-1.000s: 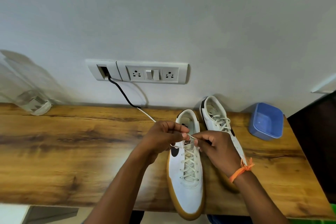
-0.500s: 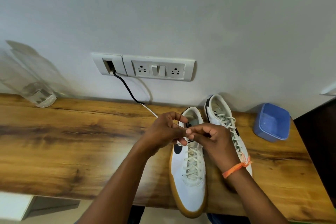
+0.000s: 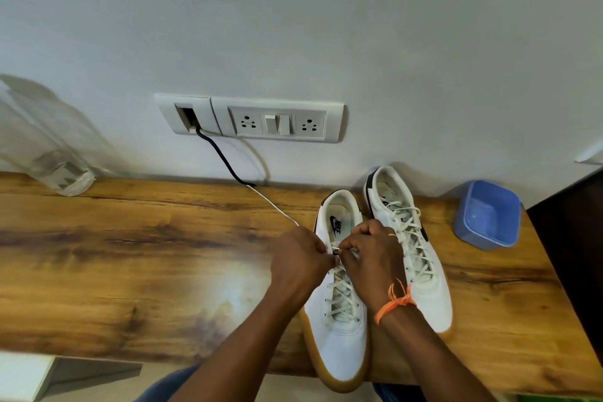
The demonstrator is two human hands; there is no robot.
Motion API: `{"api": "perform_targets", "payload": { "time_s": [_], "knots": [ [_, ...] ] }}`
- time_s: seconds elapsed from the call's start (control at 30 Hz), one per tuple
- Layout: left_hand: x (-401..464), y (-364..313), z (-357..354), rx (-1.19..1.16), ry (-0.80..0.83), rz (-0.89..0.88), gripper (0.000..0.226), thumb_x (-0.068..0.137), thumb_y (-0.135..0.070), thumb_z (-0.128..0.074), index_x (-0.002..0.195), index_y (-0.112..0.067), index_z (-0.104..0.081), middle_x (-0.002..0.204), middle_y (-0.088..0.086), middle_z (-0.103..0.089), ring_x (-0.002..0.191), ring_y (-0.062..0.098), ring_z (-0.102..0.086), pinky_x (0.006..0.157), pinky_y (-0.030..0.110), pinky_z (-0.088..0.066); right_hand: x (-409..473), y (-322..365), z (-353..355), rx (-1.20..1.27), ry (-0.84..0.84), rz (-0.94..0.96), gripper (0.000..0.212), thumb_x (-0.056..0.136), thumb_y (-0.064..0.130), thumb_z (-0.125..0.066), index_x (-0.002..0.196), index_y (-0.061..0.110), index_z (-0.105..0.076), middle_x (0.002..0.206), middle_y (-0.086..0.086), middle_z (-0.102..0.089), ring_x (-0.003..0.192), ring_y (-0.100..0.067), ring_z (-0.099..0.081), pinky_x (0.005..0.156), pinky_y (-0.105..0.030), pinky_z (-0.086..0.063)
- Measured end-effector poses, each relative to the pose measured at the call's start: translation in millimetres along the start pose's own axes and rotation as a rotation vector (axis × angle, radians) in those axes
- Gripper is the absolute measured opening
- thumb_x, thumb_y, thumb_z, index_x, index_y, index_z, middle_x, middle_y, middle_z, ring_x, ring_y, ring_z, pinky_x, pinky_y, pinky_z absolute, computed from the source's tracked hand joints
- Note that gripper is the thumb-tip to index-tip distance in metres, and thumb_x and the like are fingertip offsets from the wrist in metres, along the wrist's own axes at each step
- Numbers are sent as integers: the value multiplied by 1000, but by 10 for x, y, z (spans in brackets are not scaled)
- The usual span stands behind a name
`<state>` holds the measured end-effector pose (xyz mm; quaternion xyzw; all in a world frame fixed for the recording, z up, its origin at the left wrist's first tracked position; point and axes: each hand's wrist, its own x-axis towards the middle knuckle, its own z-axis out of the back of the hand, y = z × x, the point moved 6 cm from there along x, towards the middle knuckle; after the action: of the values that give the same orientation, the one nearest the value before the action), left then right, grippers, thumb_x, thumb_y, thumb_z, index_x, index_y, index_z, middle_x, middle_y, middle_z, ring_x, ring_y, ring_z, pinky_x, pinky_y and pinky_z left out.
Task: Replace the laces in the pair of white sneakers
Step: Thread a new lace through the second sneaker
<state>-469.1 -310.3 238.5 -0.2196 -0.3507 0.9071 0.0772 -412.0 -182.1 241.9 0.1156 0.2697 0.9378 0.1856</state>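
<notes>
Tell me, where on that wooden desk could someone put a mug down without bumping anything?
The widest bare patch of the wooden desk lies between the clear bottle and the left hand, in front of the cable. A narrower strip lies in front of the blue container. It is crowded around both sneakers, where both hands pinch the lace.

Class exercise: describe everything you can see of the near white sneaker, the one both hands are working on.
The near white sneaker is a low shoe with a smooth white upper, a tan gum sole and a black logo on its insole. It lies flat on the wooden table, toe toward the person and overhanging the table edge, heel toward the wall. Off-white laces cross up its front. The left hand and right hand pinch the lace near the top eyelets. Its right side lies against the second sneaker.
</notes>
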Motion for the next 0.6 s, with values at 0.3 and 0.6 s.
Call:
{"api": "perform_targets", "payload": {
  "time_s": [0.3, 0.6],
  "knots": [
    [43, 35, 24, -84, 53, 42, 16, 69, -14, -79, 57, -7, -72, 57, 10, -68, 56, 24, -67, 57, 39, -57, 37, -51, -35, 87, 42, -103, 12, 71, 16, -83, 72, 26, -77, 91, 9, -57, 87, -16, -57, 73, -34, -52],
    [58, 49, 35, -100, 76, 56, 13, 69, -11, -78, 58, -8, -72, 58, 8, -69, 54, 20, -66, 62, 38, -59, 27, -4, -71, 54, 19, -131, 10, 72, 20, -82, 71, 28, -76, 90, 11, -52, 87, -16, -57, 73, -34, -52]
  ]
}}
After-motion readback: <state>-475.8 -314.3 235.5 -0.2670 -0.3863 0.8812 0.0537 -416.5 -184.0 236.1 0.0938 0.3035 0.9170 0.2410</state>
